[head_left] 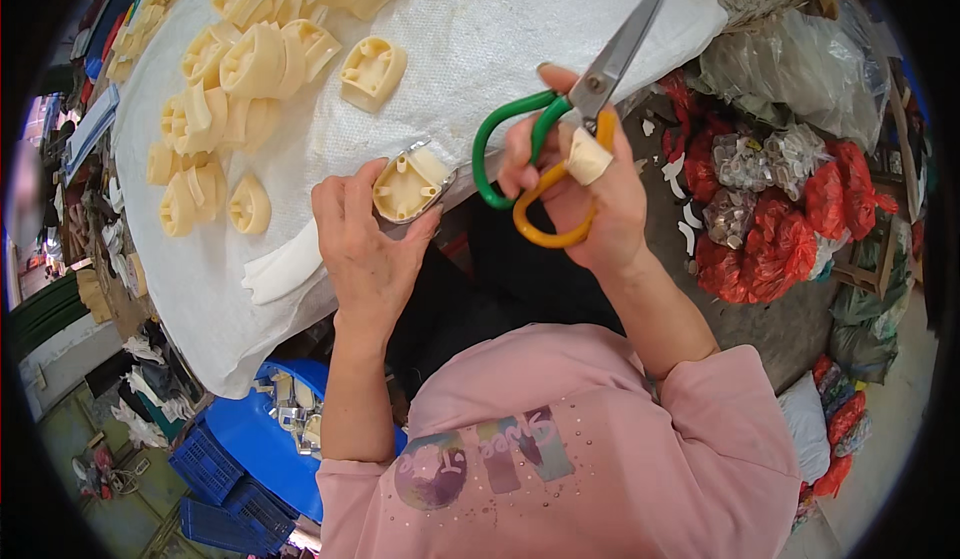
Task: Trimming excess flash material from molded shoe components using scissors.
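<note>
My left hand (360, 249) grips a cream plastic part with a silver rim (408, 187) between thumb and fingers, at the near edge of the white-covered table. Its hollow side faces up, showing small posts inside. My right hand (612, 204) holds scissors (622, 54) with one green and one yellow handle loop. The blades look closed together and point up and to the right, away from the part. A cream wrap (588, 157) sits at my right thumb, against the yellow handle. Beside my left hand lies a white strip (283, 267).
Many cream plastic parts (260, 59) are heaped at the table's far left, and a single one (373, 73) lies apart. A blue tub (245, 429) with silver-edged pieces stands below left. Red bags (765, 249) and clear plastic bags (800, 69) are on the right.
</note>
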`<state>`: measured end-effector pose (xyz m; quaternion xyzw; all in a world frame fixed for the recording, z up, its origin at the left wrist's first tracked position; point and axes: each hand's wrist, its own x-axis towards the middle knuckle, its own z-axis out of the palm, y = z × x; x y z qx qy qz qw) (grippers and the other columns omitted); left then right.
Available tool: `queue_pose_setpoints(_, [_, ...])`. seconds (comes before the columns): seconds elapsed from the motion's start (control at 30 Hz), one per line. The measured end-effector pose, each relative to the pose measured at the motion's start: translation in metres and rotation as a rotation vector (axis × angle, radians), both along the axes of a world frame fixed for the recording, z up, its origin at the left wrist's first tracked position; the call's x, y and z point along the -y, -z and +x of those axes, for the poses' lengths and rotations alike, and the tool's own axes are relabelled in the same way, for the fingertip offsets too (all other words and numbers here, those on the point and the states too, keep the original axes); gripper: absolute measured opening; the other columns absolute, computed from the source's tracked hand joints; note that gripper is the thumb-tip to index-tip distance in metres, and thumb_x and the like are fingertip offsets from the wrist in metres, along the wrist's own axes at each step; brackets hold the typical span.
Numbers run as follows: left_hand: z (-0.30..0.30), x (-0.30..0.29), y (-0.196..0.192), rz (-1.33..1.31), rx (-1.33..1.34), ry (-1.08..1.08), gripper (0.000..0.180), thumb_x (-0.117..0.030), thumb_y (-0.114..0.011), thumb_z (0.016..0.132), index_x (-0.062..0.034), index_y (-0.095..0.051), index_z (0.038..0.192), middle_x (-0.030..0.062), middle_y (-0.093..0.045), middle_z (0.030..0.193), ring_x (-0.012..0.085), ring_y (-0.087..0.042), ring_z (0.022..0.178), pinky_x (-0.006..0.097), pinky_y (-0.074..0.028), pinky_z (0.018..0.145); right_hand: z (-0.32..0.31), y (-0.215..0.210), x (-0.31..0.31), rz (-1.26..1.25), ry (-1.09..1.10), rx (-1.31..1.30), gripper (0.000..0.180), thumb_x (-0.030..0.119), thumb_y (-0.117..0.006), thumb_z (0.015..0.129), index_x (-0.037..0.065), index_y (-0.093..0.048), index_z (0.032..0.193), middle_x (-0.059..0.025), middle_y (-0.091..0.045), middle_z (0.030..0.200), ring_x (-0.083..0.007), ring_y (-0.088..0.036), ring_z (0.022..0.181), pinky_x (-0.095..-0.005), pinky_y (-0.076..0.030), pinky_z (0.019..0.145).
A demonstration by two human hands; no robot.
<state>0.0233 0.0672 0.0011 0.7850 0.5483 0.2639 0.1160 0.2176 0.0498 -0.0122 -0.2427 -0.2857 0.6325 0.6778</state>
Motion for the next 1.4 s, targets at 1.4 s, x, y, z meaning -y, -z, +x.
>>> queue_pose_setpoints(1.4, [-0.003,-0.001,0.007,0.048,0.055,0.002,0.055,-0.010,-0.082,0.057,-0.0046,-0.059,0.107,0.0116,-0.051,0.090,0.0286,-0.055,0.084,0.036,-0.046,0.074,-0.029,-0.014,-0.022,0.112,-0.100,0.082,0.041,0.014,-0.043,0.093,0.000,-0.033,0.131,-0.0074,-0.050,0.079,-0.0119,-0.046,0.069,-0.0286,-0.042,0.067])
